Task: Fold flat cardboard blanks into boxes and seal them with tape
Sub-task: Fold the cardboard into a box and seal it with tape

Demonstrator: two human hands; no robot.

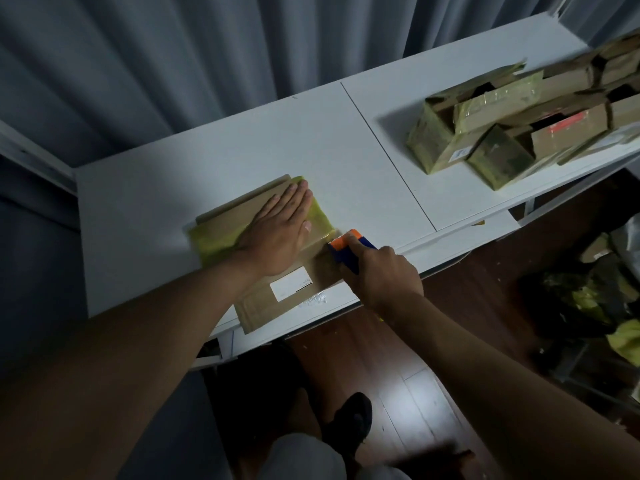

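Fingers (pixel 298 199) of L hand (pixel 277 233) pressed together, flat on box (pixel 263 282); R hand (pixel 384 275) grips tape dispenser (pixel 346 252).

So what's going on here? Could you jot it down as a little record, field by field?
surface: white table
work piece: cardboard box, lying flat, with a white label and yellowish tape on its far end
left hand: pressed flat on the box, fingers straight
right hand: grips a blue and orange tape dispenser at the box's right edge
finished work: pile of taped boxes at the table's far right
stage: taping
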